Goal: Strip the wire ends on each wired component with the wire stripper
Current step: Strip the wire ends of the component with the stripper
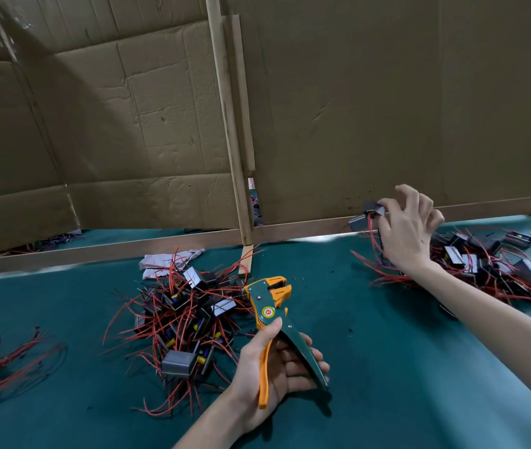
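Note:
My left hand (270, 367) grips the handles of a green and orange wire stripper (272, 314), jaws pointing up and away over the green table. My right hand (410, 228) is raised at the right and pinches a small grey wired component (372, 209) between thumb and forefinger; red wires hang down from it. Under that hand lies a pile of grey components with red wires (484, 267). A second pile of such components (186, 325) lies left of the stripper.
Cardboard walls on wooden frames (238, 157) stand along the table's far edge. Loose red and black wires with small parts (8, 364) lie at the far left. A crumpled white cloth (160, 264) sits behind the middle pile. Green table cover (403, 367) spreads between the piles.

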The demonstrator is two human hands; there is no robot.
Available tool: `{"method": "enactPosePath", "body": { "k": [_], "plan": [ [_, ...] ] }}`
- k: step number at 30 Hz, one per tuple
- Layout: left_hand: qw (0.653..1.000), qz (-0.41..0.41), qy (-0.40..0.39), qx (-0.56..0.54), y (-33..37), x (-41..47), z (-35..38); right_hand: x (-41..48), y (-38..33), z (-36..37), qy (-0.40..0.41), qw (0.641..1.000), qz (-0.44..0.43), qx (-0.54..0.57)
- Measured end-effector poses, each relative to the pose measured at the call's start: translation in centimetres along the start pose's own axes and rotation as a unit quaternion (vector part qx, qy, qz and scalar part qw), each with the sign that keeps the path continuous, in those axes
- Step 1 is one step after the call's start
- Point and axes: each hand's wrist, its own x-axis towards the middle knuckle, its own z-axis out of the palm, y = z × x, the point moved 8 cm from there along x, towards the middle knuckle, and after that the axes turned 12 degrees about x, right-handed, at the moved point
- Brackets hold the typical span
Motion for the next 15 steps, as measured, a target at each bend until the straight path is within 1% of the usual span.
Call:
{"method": "enactPosePath", "body": {
  "k": [4,6,7,8,9,10,11,12,13,14,15],
  "plan": [
    [1.000,-0.001,-0.002,-0.003,0.0,0.1,0.1,0.4,-0.6,-0.9,0.026,0.998,-0.038,-0.038],
    [1.000,-0.002,-0.001,-0.003,0.0,0.1,0.1,0.7,-1.1,-1.6,0.040,0.998,-0.051,-0.020],
    [1.000,-0.001,-0.001,-0.003,0.0,0.1,0.1,0.8,-1.3,-1.7,0.035,0.998,-0.041,0.025],
    [1.000,-0.001,-0.001,-0.004,0.0,0.1,0.1,1.0,-1.3,-1.6,0.013,0.994,-0.009,0.105],
    [1.000,-0.001,0.000,-0.006,0.0,0.1,0.1,1.1,-1.0,-1.0,-0.029,0.976,0.053,0.210],
    [1.000,-0.001,0.000,-0.007,0.0,0.1,0.0,0.8,-1.0,-0.1,-0.086,0.931,0.138,0.327],
    [1.000,-0.001,0.001,-0.008,0.0,0.1,0.0,-0.1,-1.2,1.2,-0.148,0.857,0.223,0.441],
    [1.000,0.000,0.003,-0.007,0.0,0.1,0.0,-1.3,-1.4,2.5,-0.209,0.776,0.298,0.515],
    [1.000,0.000,0.004,-0.006,0.0,0.1,0.0,-2.8,-1.8,3.4,-0.271,0.726,0.348,0.527],
    [1.000,0.001,0.006,-0.005,0.0,0.1,0.0,-4.3,-2.1,3.9,-0.334,0.712,0.370,0.494],
    [1.000,0.002,0.008,-0.006,0.1,0.0,0.0,-5.8,-2.1,4.4,-0.389,0.718,0.369,0.443]
  ]
}}
